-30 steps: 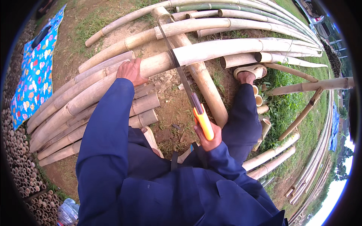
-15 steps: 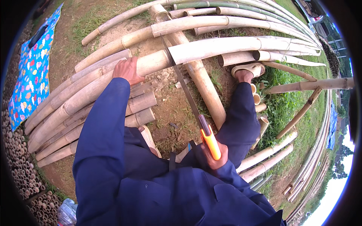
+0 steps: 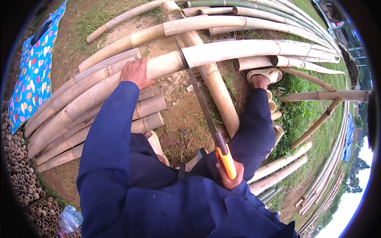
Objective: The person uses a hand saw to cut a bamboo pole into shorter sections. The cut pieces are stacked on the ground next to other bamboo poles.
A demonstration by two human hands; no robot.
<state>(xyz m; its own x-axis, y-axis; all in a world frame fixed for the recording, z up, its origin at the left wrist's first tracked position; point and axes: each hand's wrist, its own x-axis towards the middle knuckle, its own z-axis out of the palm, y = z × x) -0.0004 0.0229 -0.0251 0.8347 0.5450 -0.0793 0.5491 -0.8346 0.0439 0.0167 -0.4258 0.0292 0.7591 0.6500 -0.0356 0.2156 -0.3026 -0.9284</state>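
Observation:
A thick pale bamboo pole (image 3: 234, 50) runs from the left across to the far right, resting on a slanting bamboo crosspiece (image 3: 212, 81). My left hand (image 3: 136, 73) is closed over the pole's left part, pressing it from above. In my right hand (image 3: 229, 174) is the orange handle of a hand saw (image 3: 203, 101), gripped close to my lap. Its long blade reaches up and away, lying in a cut across the pole to the right of my left hand. The cut's depth is hidden.
Several cut bamboo lengths (image 3: 147, 123) lie at left below the pole. More poles (image 3: 274, 24) stretch away at the far right. A blue patterned cloth (image 3: 32, 75), stacked bamboo pieces (image 3: 24, 174) and a plastic bottle (image 3: 70, 219) are at left. A bamboo support frame (image 3: 323, 96) stands right.
The saw's handle has shifted slightly right and toward me, the blade still in the cut. My left hand keeps its hold on the pole. The whole view has tilted a little.

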